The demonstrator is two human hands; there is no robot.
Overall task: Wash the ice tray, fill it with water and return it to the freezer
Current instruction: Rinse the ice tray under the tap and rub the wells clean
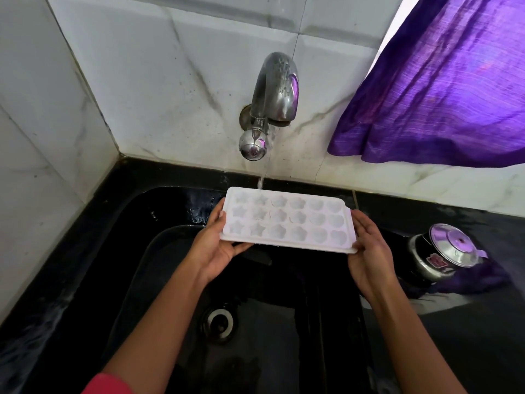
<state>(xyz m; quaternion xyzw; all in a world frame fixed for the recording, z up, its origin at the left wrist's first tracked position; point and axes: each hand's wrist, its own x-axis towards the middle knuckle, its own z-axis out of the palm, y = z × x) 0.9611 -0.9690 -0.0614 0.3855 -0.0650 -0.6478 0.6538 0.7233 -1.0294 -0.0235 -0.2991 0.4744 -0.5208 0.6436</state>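
A white ice tray (288,220) with star and flower shaped cells is held level over the black sink (159,268). My left hand (218,248) grips its left end, thumb on the rim. My right hand (369,251) holds its right end from below and the side. A steel wall tap (274,92) runs, and its thin stream of water (264,172) lands on the tray's far edge, near the second cell from the left.
The sink drain (219,322) lies below the tray. A steel kettle-like pot with a lid (443,251) stands on the black counter at the right, on purple cloth. A purple curtain (443,81) hangs at the upper right. White tiled walls close the back and left.
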